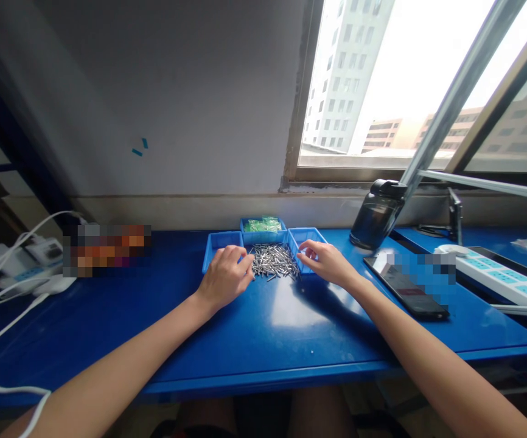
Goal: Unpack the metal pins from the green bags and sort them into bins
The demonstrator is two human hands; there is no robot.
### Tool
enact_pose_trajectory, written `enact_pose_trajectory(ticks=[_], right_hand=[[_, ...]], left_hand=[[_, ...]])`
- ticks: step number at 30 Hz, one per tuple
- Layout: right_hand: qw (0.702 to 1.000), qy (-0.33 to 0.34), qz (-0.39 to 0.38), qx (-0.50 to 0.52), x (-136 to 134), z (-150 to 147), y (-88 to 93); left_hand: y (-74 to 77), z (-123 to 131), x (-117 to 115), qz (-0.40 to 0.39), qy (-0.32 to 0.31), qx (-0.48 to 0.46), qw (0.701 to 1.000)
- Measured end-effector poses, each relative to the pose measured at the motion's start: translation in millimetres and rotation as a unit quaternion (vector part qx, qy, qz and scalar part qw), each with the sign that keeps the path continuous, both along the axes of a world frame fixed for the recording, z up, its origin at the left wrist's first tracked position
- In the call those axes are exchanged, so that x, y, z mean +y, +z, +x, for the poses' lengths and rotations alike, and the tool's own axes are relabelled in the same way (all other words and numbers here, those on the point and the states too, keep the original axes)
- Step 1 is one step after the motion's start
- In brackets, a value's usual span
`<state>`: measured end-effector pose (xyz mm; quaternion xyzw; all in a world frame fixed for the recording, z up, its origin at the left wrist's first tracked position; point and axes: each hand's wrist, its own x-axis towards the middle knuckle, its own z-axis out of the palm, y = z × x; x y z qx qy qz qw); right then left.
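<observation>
A heap of small metal pins or screws (272, 263) lies loose on the blue table between several blue bins. Over the inner front part of the left bin (213, 242), my left hand (227, 274) is at the heap's left edge with its fingers curled together; whatever they hold, if anything, is hidden. My right hand (322, 260) reaches over the right bin (307, 234), its thumb and bent fingers apart with nothing visible between them. Behind the heap, the back bin (263, 236) contains green items in clear plastic (263, 224).
A black bottle (376, 216) and a phone (407, 289) are to the right, with a white power strip (501, 277) beyond. White cables and chargers (35, 267) crowd the left side, beside a blurred orange patch (112, 246). Wall and window stand behind the table (245, 353).
</observation>
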<state>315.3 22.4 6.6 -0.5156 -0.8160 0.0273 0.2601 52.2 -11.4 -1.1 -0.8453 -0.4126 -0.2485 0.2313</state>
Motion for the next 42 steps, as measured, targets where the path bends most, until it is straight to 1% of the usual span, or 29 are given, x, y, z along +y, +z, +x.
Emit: enact_pose_trajectory(ticks=[2, 4, 5, 7, 10, 12, 13, 15, 17, 19, 21, 24, 27, 32, 37, 42], right_hand=[[1.000, 0.014, 0.000, 0.001, 1, 1, -0.6], [0.999, 0.030, 0.011, 0.002, 2, 2, -2.2], [0.999, 0.036, 0.017, 0.001, 3, 2, -3.0], [0.998, 0.043, 0.040, -0.002, 4, 3, -4.5], [0.991, 0.054, 0.120, -0.006, 1, 1, -5.9], [0.982, 0.080, 0.168, -0.020, -4, -5, -7.2], [0.979, 0.096, 0.176, -0.037, -7, -10, -8.2], [0.974, 0.124, 0.162, -0.095, -16, -21, -11.0], [0.967, 0.136, 0.138, -0.163, -26, -32, -13.8], [0.965, 0.133, 0.118, -0.193, -34, -42, -15.4], [0.968, 0.116, 0.082, -0.209, -38, -49, -15.3], [0.971, 0.062, 0.018, -0.229, -39, -57, -14.6], [0.977, 0.022, -0.003, -0.211, -37, -62, -16.5], [0.989, -0.016, -0.001, -0.149, -38, -64, -22.2], [0.990, -0.031, -0.023, -0.138, -41, -63, -22.9], [0.990, -0.036, -0.017, -0.132, -41, -64, -23.8]], left_hand=[[-0.6, 3, -4, 0.021, -0.054, 0.054, 0.997], [-3.1, 7, -8, -0.007, -0.110, 0.119, 0.987], [-5.0, 9, -10, -0.030, -0.124, 0.142, 0.982], [-9.1, 12, -12, -0.073, -0.116, 0.154, 0.978], [-14.4, 14, -13, -0.114, -0.072, 0.132, 0.982], [-16.3, 15, -15, -0.128, -0.044, 0.131, 0.982], [-16.6, 15, -16, -0.135, -0.034, 0.136, 0.981], [-16.3, 17, -18, -0.147, -0.022, 0.144, 0.978], [-14.9, 20, -19, -0.155, -0.016, 0.143, 0.977], [-13.2, 24, -19, -0.160, -0.005, 0.136, 0.978], [-11.9, 28, -16, -0.167, 0.007, 0.126, 0.978], [-11.7, 32, -12, -0.178, 0.026, 0.110, 0.978], [-13.7, 33, -13, -0.188, 0.052, 0.091, 0.977], [-15.2, 30, -20, -0.211, 0.088, 0.068, 0.971], [-11.9, 27, -22, -0.228, 0.118, 0.042, 0.966], [-12.6, 25, -21, -0.231, 0.119, 0.030, 0.965]])
